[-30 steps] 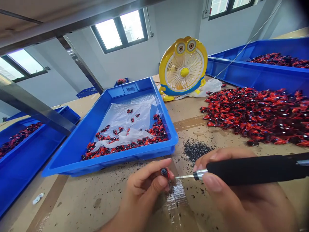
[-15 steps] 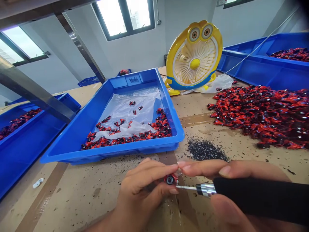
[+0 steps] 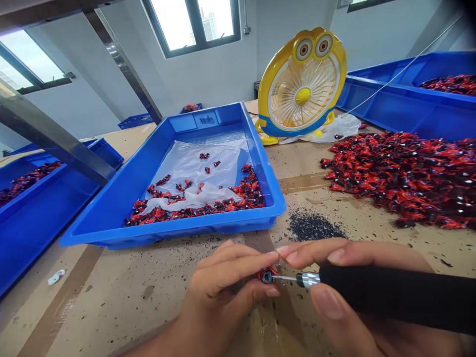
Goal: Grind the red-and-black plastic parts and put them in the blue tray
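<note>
Between the thumb and fingers of my left hand (image 3: 226, 287) is a small red and black part (image 3: 267, 275), its round dark opening facing me. My right hand (image 3: 345, 297) is wrapped round a black-handled tool (image 3: 394, 295) with a silver collar and a thin metal shaft. The shaft (image 3: 285, 278) points left, and its tip meets the right side of the part near the opening. Fingertips of both hands touch or nearly touch above the part.
A blue tray (image 3: 277, 198) with similar parts and white sheeting lies ahead. To the right are a large pile of red and black parts (image 3: 405, 173) and black shavings (image 3: 314, 225). A yellow fan (image 3: 302, 96) stands behind; more blue bins (image 3: 401, 106) flank the table.
The tool and my right hand have moved slightly left, bringing the tip from the part's lower right edge to beside its opening. The part has shifted slightly right.
</note>
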Demonstrator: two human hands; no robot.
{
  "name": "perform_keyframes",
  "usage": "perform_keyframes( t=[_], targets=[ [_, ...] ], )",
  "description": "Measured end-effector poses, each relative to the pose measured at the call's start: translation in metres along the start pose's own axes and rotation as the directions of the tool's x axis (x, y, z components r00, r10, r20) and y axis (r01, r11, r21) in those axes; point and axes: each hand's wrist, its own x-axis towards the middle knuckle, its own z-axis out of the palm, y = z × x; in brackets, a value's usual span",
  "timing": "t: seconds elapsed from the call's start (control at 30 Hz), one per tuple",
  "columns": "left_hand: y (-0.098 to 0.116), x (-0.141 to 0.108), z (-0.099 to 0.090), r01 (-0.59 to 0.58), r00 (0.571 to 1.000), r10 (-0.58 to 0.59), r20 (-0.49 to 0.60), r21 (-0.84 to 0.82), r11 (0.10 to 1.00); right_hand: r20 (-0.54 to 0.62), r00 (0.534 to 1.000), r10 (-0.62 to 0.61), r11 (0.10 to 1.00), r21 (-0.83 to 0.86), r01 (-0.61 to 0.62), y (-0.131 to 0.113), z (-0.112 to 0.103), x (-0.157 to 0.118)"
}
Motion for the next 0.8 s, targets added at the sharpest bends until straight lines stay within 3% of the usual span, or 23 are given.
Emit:
perform_keyframes(
  t=[0.57,0.8],
  targets=[
    [0.001,-0.0005,-0.0007,0.012,1.0,-0.013,0.005,0.044,0.999,0.061,0.998,-0.008,1.0,-0.013,0.009,0.004,-0.0021,-0.0006],
    [-0.0037,-0.0004,-0.0018,-0.107,0.994,0.106,0.016,0.084,0.991,0.059,0.998,0.024,1.0,-0.013,-0.023,0.0029,-0.0006,0.0]
  ],
)
